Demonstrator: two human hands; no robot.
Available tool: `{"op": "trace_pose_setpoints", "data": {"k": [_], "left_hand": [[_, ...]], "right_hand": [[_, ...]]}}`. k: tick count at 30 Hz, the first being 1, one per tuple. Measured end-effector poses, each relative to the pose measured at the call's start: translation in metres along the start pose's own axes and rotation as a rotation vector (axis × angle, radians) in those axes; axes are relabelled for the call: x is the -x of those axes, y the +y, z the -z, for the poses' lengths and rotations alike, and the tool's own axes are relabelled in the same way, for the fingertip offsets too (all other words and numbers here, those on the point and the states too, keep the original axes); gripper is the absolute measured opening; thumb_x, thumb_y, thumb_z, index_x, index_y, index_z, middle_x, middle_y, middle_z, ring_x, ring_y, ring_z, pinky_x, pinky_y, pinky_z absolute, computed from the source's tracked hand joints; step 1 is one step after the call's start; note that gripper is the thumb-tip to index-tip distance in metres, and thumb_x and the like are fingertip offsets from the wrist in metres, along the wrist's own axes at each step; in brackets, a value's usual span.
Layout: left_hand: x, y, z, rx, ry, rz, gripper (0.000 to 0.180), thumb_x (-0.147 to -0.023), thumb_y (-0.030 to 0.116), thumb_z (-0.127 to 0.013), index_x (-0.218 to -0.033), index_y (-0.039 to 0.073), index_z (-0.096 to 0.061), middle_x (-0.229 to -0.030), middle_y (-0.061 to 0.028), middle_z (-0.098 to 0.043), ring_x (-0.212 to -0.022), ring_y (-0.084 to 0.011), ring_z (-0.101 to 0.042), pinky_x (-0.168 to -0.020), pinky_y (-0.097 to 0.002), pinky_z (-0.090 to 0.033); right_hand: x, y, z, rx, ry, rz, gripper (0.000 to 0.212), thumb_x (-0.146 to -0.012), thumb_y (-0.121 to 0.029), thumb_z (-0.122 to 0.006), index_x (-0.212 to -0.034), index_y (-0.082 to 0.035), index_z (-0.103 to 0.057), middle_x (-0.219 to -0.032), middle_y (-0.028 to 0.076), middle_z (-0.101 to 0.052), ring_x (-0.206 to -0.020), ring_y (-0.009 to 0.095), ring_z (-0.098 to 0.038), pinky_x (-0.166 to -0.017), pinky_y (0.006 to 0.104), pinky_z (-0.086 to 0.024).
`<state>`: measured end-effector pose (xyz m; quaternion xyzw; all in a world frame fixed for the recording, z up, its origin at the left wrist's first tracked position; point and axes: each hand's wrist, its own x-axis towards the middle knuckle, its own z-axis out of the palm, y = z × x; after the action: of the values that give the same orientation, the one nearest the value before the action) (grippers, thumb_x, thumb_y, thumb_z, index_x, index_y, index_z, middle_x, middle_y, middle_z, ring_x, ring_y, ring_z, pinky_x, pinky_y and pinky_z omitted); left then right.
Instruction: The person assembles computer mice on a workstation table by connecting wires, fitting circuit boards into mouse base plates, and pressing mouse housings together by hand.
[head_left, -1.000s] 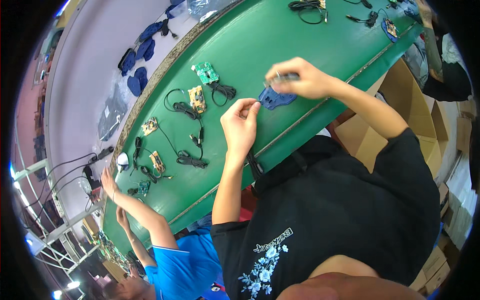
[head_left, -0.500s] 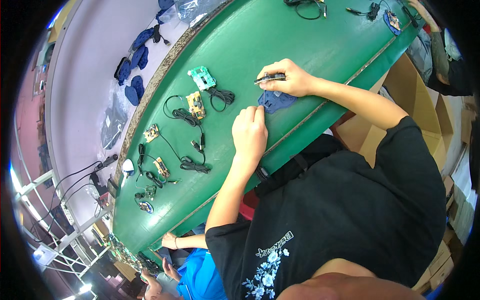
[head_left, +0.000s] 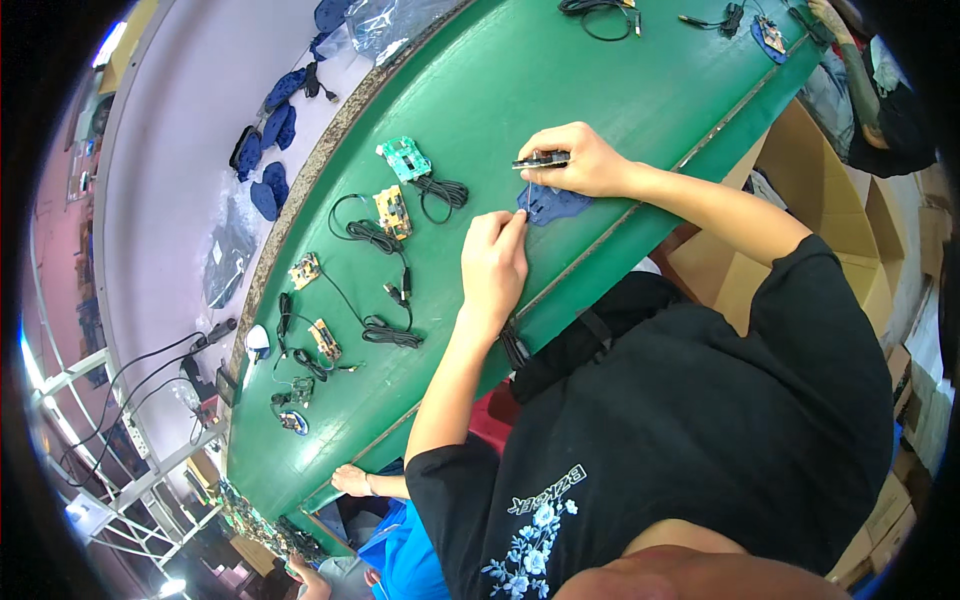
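Observation:
A dark blue plastic plate (head_left: 556, 205) with cut-outs lies on the green table under my hands. My right hand (head_left: 583, 165) is closed round a thin dark flat piece (head_left: 541, 160) above it, seen nearly edge-on. Between that piece and my left fingertips runs a thin straight rod or wire (head_left: 530, 193); its kind is too small to tell. The fingers of my left hand (head_left: 496, 265) are pressed together at the plate's left edge, and what they hold, if anything, is hidden.
Left of my hands lie a green circuit board (head_left: 404, 159), a yellow circuit board (head_left: 393, 213) and smaller boards with coiled black cables (head_left: 392, 332). Blue plastic shells (head_left: 270, 190) and clear bags rest on the pale surface beyond. Co-workers' hands (head_left: 352, 480) show at the table's ends. A cardboard box (head_left: 800, 220) stands at right.
My left hand has shifted slightly, its fingertips still at the plate's edge. The right hand keeps the dark flat piece above the plate. The co-worker's hand at lower left has moved slightly right.

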<state>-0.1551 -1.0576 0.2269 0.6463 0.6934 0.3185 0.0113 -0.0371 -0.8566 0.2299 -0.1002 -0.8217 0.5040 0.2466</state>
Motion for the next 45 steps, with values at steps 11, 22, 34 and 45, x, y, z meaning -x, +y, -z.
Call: {"op": "trace_pose_setpoints", "data": {"k": [11,22,34,45], "left_hand": [[-0.007,0.005,0.017,-0.387,-0.289,-0.22,0.038,-0.079,0.008,-0.064,-0.114,-0.006,-0.067,-0.105,-0.0121,-0.063,-0.097,-0.0256,-0.061,-0.078,-0.0332,-0.049],[-0.025,-0.004,0.002,0.316,-0.023,0.228,0.012,-0.088,0.005,-0.071,-0.098,0.0,-0.073,-0.091,-0.0121,-0.066,-0.084,-0.0312,-0.064,-0.076,-0.0401,-0.051],[-0.029,-0.009,0.0,0.25,-0.065,0.057,0.022,-0.087,0.002,-0.07,-0.109,0.002,-0.073,-0.095,-0.0121,-0.066,-0.088,-0.0298,-0.063,-0.079,-0.0402,-0.05],[-0.032,-0.013,0.007,0.295,-0.162,0.221,0.02,-0.087,0.005,-0.071,-0.106,-0.002,-0.07,-0.094,-0.0149,-0.063,-0.088,-0.0334,-0.06,-0.078,-0.0421,-0.049]], "right_hand": [[0.0,0.007,0.001,0.031,-0.038,0.0,0.02,-0.085,-0.012,-0.077,-0.1,0.0,-0.072,-0.088,0.01,-0.073,-0.075,0.018,-0.066,-0.07,0.0311,-0.052],[-0.003,0.003,0.005,0.137,0.009,0.097,0.018,-0.082,-0.01,-0.078,-0.095,-0.001,-0.07,-0.08,0.009,-0.066,-0.071,0.019,-0.06,-0.068,0.0318,-0.049],[-0.06,-0.008,0.001,0.451,-0.598,0.042,0.021,-0.079,-0.016,-0.079,-0.093,-0.002,-0.071,-0.084,0.014,-0.071,-0.081,0.038,-0.068,-0.071,0.0458,-0.052],[-0.067,-0.026,0.024,0.187,-0.735,-0.265,0.034,-0.09,-0.022,-0.066,-0.115,-0.002,-0.054,-0.088,0.012,-0.064,-0.08,0.026,-0.063,-0.07,0.0408,-0.047]]}}
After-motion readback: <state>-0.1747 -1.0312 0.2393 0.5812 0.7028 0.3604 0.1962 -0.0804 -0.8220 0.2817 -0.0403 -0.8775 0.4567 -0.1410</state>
